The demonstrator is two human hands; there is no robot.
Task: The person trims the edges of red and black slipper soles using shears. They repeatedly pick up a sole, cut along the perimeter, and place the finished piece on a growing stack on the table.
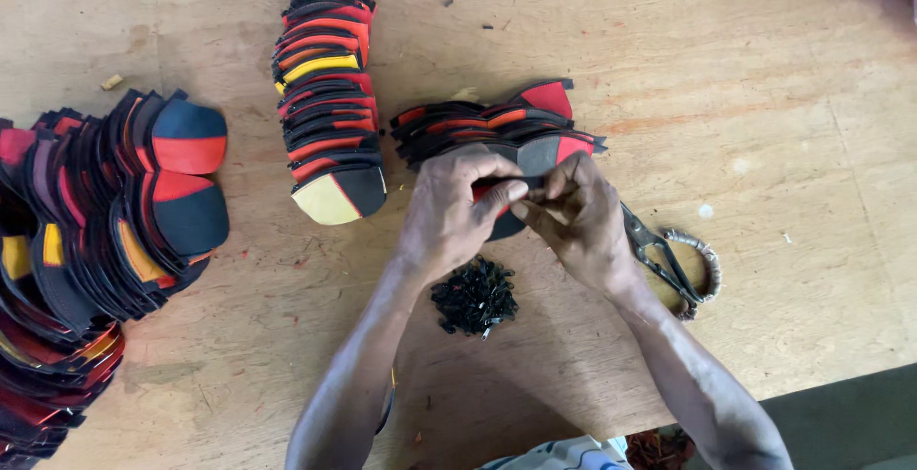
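Left hand: your left hand [457,204] grips a dark leather piece [506,224], thumb pressed across its top edge.
Right hand: your right hand [578,214] meets the left over the same piece, fingers pinching at its edge; what they pinch is too small to tell.
Pliers: metal pliers [659,252] lie on the wooden table [793,97] just beside your right wrist, one handle wrapped in cord.
Small parts: a heap of small black pieces [475,296] sits between your forearms.
Stock: fanned cut pieces [497,124] lie behind your hands; a taller row [328,97] stands left of them; a large pile [95,231] fills the left edge.
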